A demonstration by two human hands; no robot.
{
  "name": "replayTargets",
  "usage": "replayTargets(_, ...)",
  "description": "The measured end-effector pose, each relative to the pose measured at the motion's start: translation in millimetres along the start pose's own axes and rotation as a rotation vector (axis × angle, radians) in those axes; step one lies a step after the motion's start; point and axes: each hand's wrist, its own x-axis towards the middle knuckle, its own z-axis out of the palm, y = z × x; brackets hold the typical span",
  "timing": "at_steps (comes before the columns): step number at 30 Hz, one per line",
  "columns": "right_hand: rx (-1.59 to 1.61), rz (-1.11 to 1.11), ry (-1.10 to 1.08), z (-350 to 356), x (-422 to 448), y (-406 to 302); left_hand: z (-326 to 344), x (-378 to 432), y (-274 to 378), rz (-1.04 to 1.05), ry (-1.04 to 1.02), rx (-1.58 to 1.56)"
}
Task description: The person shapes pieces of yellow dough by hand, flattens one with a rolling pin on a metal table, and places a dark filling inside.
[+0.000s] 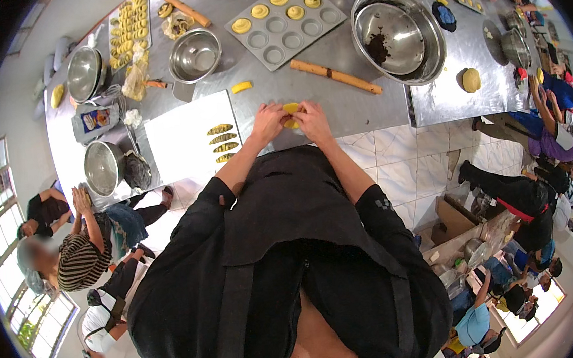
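Both my hands meet at the near edge of the steel table, holding a flat piece of yellow dough (pixel 290 109) between their fingertips. My left hand (pixel 270 119) pinches its left side and my right hand (pixel 311 119) its right side. Beyond them lies a small yellow dough strip (pixel 242 87). To the left, several dark-striped, pointed dough pieces (pixel 222 138) form a column on a white board (pixel 182 136). A wooden rolling pin (pixel 336 76) rests behind my right hand. Farther back, a muffin tray (pixel 276 53) holds swirled yellow dough in some of its cups.
Nested steel bowls (pixel 437 41) with dark filling stand at the right, a smaller steel bowl (pixel 195 55) behind left. A dough ball (pixel 471 80) sits farther right. Bowls, a whisk (pixel 114 91) and a tray of shaped dough (pixel 128 27) occupy the left. Other people stand around both sides.
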Motion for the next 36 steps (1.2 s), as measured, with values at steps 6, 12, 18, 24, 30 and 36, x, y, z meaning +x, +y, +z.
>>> replayTargets(6, 0.016, 0.011, 0.006, -4, 1, 0, -1, -2, -3, 0.037, 0.003, 0.033)
replayTargets(12, 0.017, 0.054, -0.016, -13, 2, -4, -5, -4, -4, -0.008, -0.018, 0.023)
replayTargets(18, 0.07, 0.051, 0.025, -9, -8, 9, -5, -3, -6, -0.02, 0.008, 0.015)
replayTargets(24, 0.084, 0.061, -0.015, -11, -5, 10, -5, -6, -10, -0.019, -0.014, 0.014)
replayTargets(30, 0.085, 0.034, 0.004, -7, 0, 6, 2, 6, 4, -0.015, -0.005, -0.04)
replayTargets(36, 0.068, 0.021, -0.024, -6, 1, 11, 10, 7, 3, -0.011, 0.012, -0.056)
